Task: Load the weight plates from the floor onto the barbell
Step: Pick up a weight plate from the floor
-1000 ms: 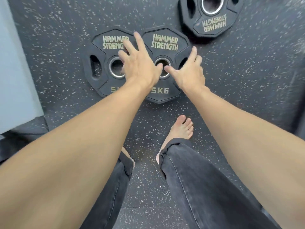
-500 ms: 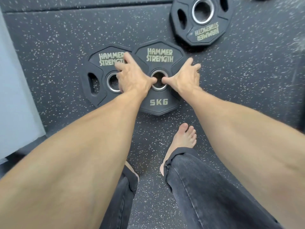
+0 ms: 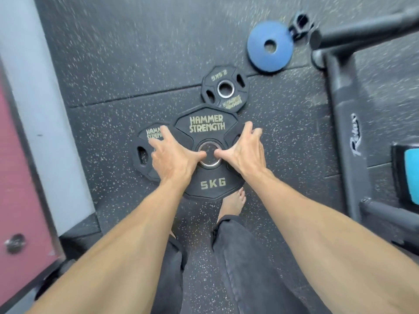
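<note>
A black 5 kg Hammer Strength plate [image 3: 207, 125] is held flat above the floor, closer to the camera than its twin. My left hand [image 3: 172, 155] grips its left side and my right hand [image 3: 244, 150] its right side. Both thumbs press at the steel centre ring, and the fingers curl over the rim. A second 5 kg plate [image 3: 142, 155] lies on the floor, partly under the held one. Beyond them lie a smaller black plate [image 3: 224, 87] and a blue disc [image 3: 269, 46]. A dark bar [image 3: 362, 28] crosses the top right corner.
A black clamp collar [image 3: 300, 23] lies beside the blue disc. A dark rack frame [image 3: 347, 132] runs down the right side, with a teal pad [image 3: 411, 175] at the edge. A grey wall [image 3: 34, 87] and a maroon panel [image 3: 18, 177] bound the left. My bare foot [image 3: 233, 205] stands below the plate.
Both hands closed round the right 5 kg plate and raised it off the floor. The view pulled back, bringing the blue disc, collar and rack frame into sight.
</note>
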Action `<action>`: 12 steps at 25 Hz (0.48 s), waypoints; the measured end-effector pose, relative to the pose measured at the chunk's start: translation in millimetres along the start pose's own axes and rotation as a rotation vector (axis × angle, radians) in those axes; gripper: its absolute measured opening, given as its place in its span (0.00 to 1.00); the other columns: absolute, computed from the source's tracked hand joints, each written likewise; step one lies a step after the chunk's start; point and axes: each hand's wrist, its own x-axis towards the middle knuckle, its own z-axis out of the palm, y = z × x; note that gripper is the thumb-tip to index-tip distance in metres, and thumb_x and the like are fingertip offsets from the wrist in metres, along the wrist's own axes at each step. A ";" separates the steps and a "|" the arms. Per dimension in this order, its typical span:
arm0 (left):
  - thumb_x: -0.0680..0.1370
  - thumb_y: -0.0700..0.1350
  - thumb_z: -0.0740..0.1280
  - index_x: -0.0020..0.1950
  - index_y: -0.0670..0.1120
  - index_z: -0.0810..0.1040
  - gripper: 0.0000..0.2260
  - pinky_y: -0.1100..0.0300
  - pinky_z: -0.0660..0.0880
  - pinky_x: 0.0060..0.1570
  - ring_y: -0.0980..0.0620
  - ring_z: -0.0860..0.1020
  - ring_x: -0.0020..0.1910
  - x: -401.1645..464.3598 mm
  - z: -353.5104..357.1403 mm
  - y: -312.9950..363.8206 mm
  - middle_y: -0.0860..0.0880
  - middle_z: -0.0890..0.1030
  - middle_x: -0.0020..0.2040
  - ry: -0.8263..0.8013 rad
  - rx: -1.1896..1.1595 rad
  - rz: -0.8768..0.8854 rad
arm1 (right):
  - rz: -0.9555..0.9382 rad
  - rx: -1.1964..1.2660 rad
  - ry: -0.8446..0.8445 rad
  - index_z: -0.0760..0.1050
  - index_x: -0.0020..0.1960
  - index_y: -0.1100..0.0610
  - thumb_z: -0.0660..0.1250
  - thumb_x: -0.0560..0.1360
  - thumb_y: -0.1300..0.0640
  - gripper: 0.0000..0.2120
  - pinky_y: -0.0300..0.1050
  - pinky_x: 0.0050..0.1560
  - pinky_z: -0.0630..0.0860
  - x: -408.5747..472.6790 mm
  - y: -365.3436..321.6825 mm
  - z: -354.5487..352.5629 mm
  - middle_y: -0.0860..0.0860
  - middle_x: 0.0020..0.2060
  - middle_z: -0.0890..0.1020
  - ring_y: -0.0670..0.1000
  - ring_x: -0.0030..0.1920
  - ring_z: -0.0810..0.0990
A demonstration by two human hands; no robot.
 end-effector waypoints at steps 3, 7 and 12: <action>0.60 0.57 0.82 0.70 0.46 0.62 0.46 0.46 0.75 0.54 0.33 0.77 0.57 -36.2 -74.9 26.0 0.38 0.71 0.61 0.046 -0.051 0.119 | -0.018 0.054 0.100 0.58 0.70 0.59 0.79 0.60 0.41 0.49 0.48 0.49 0.69 -38.8 -28.3 -71.0 0.59 0.57 0.71 0.63 0.55 0.77; 0.59 0.57 0.82 0.66 0.46 0.64 0.44 0.46 0.76 0.52 0.33 0.77 0.54 -89.5 -189.2 67.2 0.39 0.71 0.58 0.114 -0.148 0.318 | -0.052 0.162 0.290 0.58 0.72 0.59 0.79 0.61 0.39 0.51 0.50 0.51 0.72 -105.2 -75.3 -179.5 0.57 0.56 0.71 0.63 0.54 0.77; 0.58 0.61 0.79 0.68 0.50 0.65 0.44 0.45 0.78 0.53 0.36 0.78 0.50 -187.3 -355.3 124.3 0.42 0.73 0.54 0.212 -0.248 0.594 | -0.127 0.259 0.602 0.60 0.73 0.59 0.79 0.60 0.37 0.52 0.52 0.54 0.75 -214.1 -135.2 -340.2 0.57 0.58 0.73 0.61 0.54 0.78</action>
